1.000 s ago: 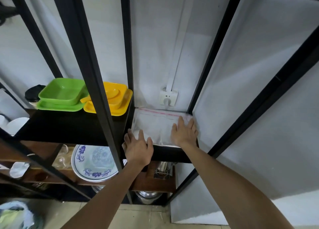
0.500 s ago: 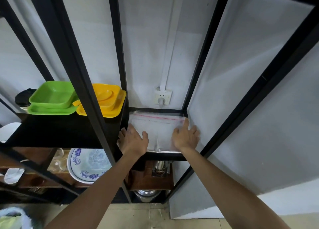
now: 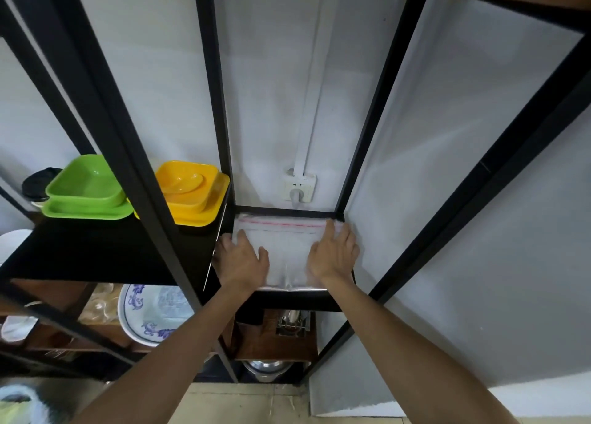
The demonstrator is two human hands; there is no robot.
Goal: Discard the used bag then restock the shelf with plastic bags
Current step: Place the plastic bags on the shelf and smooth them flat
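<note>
A flat stack of clear plastic bags (image 3: 287, 247) with a red seal line near its far edge lies on the narrow black shelf (image 3: 287, 302) in the right bay of the rack. My left hand (image 3: 243, 260) rests flat on the stack's left side, fingers spread. Palm down on the right side lies my right hand (image 3: 334, 254), with its fingertips close to the red line. Neither hand grips anything. The near edge of the stack sits just inside the shelf's front rim.
A black upright post (image 3: 150, 180) stands left of my left arm. Green trays (image 3: 84, 188) and yellow trays (image 3: 188, 196) sit on the neighbouring shelf. A wall socket (image 3: 299, 187) is behind the bags. A blue-patterned plate (image 3: 153, 315) and metal pots are below. A bag (image 3: 16, 404) lies on the floor.
Both hands slid further in over the bags and the stack moved back toward the wall. The view has tilted upward a little.
</note>
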